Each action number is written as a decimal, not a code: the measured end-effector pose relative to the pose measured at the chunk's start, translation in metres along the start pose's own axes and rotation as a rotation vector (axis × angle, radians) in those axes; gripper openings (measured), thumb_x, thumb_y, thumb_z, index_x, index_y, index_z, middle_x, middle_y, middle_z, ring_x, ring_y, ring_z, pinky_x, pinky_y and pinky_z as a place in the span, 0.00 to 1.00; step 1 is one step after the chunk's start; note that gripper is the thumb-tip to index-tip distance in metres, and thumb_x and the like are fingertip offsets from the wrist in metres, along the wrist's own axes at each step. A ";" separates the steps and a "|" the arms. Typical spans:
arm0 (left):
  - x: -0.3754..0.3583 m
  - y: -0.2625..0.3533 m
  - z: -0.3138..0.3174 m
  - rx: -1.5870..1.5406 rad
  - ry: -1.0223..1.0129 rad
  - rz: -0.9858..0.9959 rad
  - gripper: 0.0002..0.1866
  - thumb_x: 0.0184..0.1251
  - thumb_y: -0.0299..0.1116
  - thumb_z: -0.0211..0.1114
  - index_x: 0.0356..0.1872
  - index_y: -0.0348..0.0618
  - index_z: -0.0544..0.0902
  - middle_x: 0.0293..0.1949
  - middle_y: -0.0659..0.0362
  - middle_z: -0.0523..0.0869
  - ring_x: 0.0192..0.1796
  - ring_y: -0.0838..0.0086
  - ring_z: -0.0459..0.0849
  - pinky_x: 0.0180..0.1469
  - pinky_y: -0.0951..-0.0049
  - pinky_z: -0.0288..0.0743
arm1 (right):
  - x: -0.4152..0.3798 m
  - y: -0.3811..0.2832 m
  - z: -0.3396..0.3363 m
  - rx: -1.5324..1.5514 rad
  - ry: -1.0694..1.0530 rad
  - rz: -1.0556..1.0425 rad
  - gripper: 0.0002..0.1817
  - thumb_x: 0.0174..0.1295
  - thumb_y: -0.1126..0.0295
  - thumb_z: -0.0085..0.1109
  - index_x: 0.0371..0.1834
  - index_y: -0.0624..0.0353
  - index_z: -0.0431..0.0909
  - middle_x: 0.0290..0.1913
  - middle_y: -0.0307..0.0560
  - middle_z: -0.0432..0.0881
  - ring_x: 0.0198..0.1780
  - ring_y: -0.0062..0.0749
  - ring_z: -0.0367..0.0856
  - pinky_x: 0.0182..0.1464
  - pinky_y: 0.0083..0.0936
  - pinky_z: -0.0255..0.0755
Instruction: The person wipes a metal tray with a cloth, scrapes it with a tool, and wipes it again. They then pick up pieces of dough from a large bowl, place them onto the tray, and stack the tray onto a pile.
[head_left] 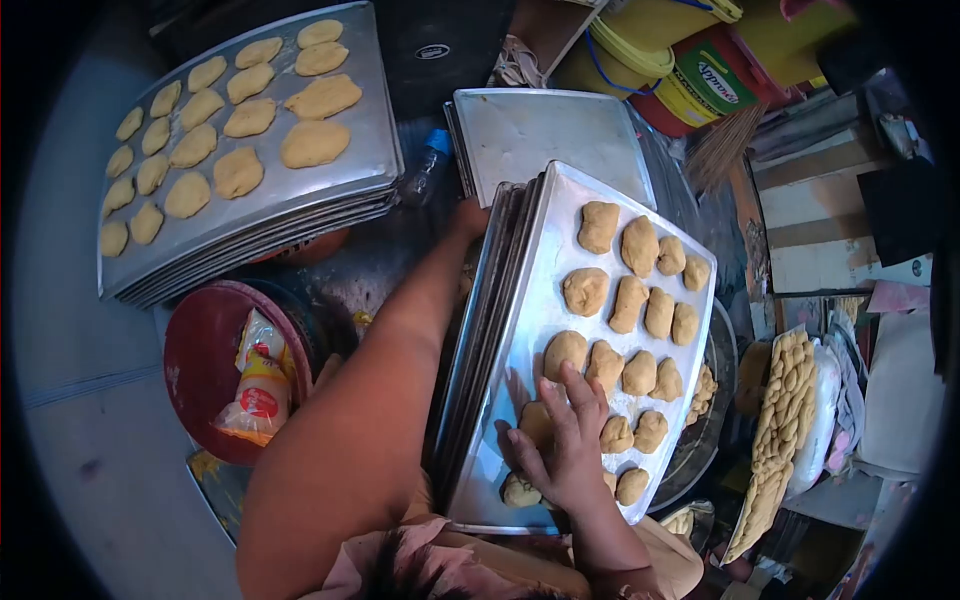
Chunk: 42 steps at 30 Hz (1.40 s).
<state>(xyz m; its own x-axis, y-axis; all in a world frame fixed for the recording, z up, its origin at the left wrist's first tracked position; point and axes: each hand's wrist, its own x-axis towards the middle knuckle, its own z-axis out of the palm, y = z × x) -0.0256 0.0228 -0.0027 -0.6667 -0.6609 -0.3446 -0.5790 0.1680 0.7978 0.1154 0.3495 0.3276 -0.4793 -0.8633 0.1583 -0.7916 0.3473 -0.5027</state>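
A metal baking tray (560, 215) with rows of dough pieces (627, 304) lies slightly tilted on top of a stack of trays. Over its lower left part hovers my right hand (568, 440), fingers spread and thumb apart, its fingertips close to a dough ball (567, 352). Beneath that hand, more dough pieces are partly covered. My left arm stretches up along the stack's left side. At its end my left hand (468, 216) meets the upper left edge of the stack, its fingers hidden there.
Another tray stack (290, 185) with flattened dough rounds stands at upper left. A bare tray (550, 140) lies behind, beside a blue-capped bottle (428, 165). A red basin (195, 370) holds packets. Buckets (625, 60) stand at the back; a dough-filled board (775, 440) is right.
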 end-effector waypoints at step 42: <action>-0.144 0.235 -0.174 -0.263 0.434 0.915 0.11 0.60 0.30 0.63 0.40 0.33 0.84 0.29 0.52 0.85 0.31 0.74 0.82 0.36 0.71 0.74 | -0.073 -0.018 -0.061 -0.082 0.112 0.023 0.37 0.55 0.61 0.67 0.70 0.50 0.65 0.71 0.61 0.59 0.72 0.51 0.60 0.70 0.57 0.45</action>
<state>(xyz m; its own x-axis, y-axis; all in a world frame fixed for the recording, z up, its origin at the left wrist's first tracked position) 0.0162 0.0298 0.3207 -0.5426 -0.5763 0.6112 0.2172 0.6066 0.7648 0.1414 0.4286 0.3771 -0.5332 -0.8102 0.2436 -0.8062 0.3992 -0.4367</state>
